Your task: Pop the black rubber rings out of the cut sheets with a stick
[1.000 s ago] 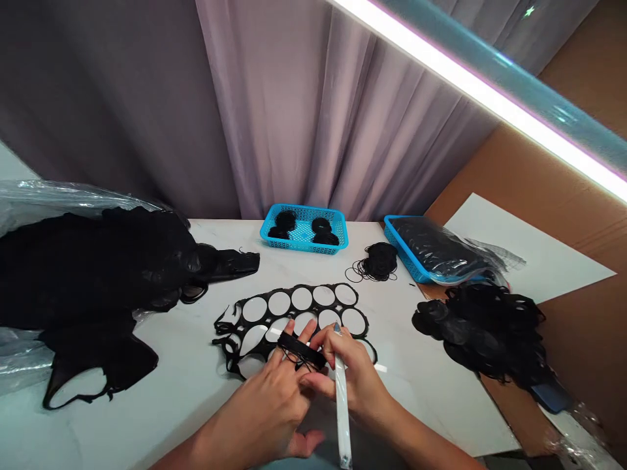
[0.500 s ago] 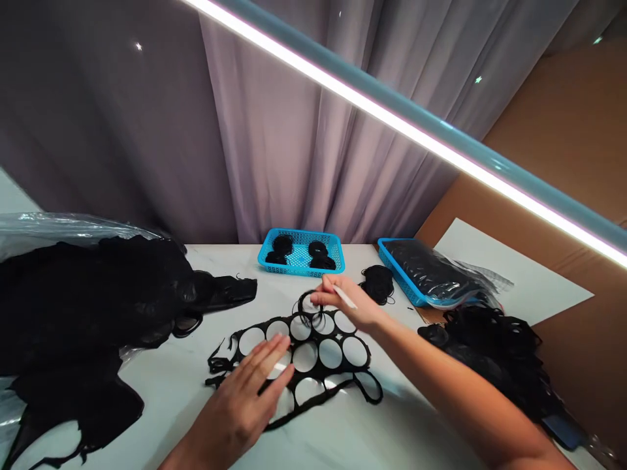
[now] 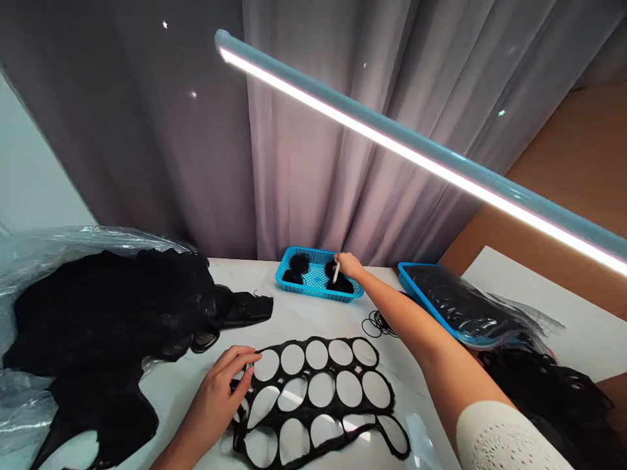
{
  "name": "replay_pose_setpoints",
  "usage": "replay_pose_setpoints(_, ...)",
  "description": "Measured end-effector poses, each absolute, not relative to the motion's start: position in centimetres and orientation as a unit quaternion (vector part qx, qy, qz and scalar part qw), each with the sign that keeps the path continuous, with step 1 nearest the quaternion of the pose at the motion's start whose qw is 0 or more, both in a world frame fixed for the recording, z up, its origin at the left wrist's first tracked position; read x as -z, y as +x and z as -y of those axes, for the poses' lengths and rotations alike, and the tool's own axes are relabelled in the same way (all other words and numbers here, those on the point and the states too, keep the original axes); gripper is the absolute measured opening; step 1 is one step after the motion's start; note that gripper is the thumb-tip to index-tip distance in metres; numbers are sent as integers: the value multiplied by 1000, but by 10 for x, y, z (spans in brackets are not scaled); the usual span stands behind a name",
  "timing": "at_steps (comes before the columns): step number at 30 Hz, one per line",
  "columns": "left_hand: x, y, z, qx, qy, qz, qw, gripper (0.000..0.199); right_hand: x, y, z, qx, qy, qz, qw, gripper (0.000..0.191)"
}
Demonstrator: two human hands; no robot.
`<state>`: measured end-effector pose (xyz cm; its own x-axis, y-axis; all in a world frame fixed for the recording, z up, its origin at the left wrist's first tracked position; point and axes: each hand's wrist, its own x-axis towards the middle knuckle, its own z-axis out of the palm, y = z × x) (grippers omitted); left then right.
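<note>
My right hand (image 3: pixel 349 264) is over the right side of a blue plastic basket (image 3: pixel 319 295) at the back of the table. Its fingers are closed on a slim white stick-like tool (image 3: pixel 336 271), which points down towards the black bundles (image 3: pixel 343 286) there. Whether it also holds a black ring, I cannot tell. My left hand (image 3: pixel 223 382) rests at the left edge of a black sheet with rows of round holes (image 3: pixel 313 412), fingers stretched and thumb apart. More black bundles (image 3: pixel 298 264) lie in the basket's left side.
A large black sheet pile (image 3: pixel 108 313) on clear plastic fills the left. Thin black rings (image 3: pixel 377 323) lie partly behind my right forearm. A second blue basket (image 3: pixel 426 297) bears a clear bag of black pieces; black scraps (image 3: pixel 543 398) lie nearer. A lit tube lamp (image 3: pixel 392 134) crosses above.
My right hand has moved from the holed sheet, where it held black rings, to the blue basket. My left hand has shifted from lying across the sheet to its left edge. The view has shifted.
</note>
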<state>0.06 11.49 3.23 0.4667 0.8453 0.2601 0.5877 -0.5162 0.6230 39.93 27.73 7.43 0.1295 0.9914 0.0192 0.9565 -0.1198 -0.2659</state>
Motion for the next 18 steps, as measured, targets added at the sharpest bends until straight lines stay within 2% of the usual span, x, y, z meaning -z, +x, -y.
replay_pose_setpoints(4,-32,5,-116,-261,830,-425,252,29,-63,398,-272,-85,-733,672,62,33)
replay_pose_setpoints(6,-33,5,-117,-257,827,-425,262,27,-69,400,-264,-75,-732,674,66,24)
replay_pose_setpoints(8,-35,4,-118,-266,817,-437,268,27,-77,400,-248,-61,-730,676,85,12)
replay_pose_setpoints(11,-37,-1,-121,-287,789,-475,263,28,-82,386,-205,-59,-705,696,121,14)
replay_pose_setpoints(15,-38,-8,-125,-299,765,-510,255,31,-62,339,-120,-122,-632,752,140,8)
replay_pose_setpoints(16,-38,-8,-126,-301,763,-512,255,31,-53,324,-100,-163,-592,770,177,6)
replay_pose_setpoints(18,-39,-7,-126,-303,764,-508,257,30,-33,294,-68,-214,-528,787,236,17)
